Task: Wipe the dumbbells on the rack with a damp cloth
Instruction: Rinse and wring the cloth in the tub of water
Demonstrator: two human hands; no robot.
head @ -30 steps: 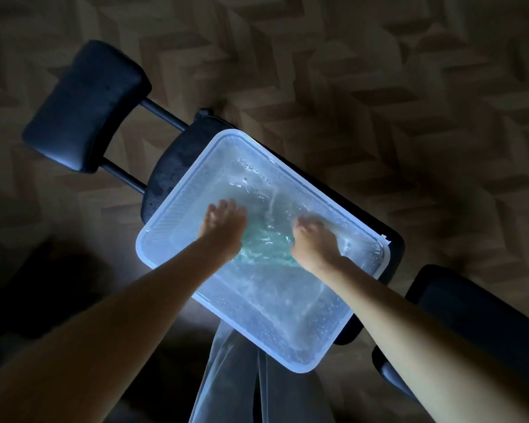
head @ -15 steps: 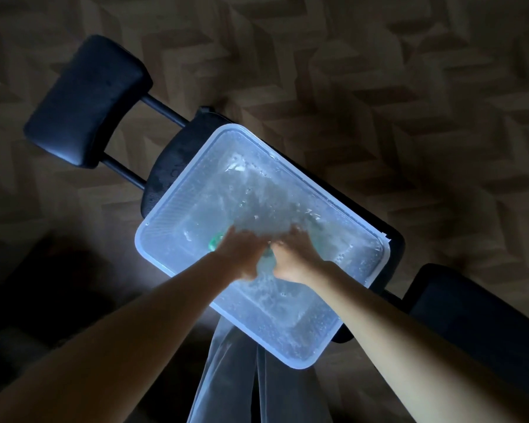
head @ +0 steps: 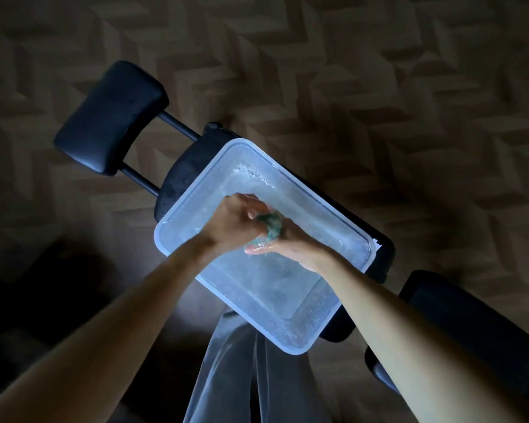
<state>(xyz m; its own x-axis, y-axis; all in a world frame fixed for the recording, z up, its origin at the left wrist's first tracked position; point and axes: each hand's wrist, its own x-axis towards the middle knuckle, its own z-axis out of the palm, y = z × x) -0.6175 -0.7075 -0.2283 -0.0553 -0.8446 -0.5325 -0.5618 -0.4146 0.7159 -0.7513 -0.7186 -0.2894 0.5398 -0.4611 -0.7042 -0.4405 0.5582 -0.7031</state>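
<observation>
- Head view: the cloth [head: 271, 226] is a teal-green wad squeezed between both hands, held above the water in the middle of the tub [head: 177, 222].
- The wad is crumpled into a short, wet, dark lump. Its visible part runs roughly across the tub's short width, but the hands cover its ends, so where it points cannot be told.
- The left hand [head: 232, 219] has its fingers curled over the far side of the cloth, gripping it.
- The right hand [head: 292, 244] clasps the cloth from the near side and below, with glistening wet fingertips [head: 252, 248].
- The tub is pale translucent plastic, rectangular, its long axis running diagonally from far left to near right. It holds shallow water with bubbles at its far corner.
- Under the tub lies a black padded bench [head: 193, 164]; beyond the tub's far-left end is a black pad [head: 110, 116] on two bars.
</observation>
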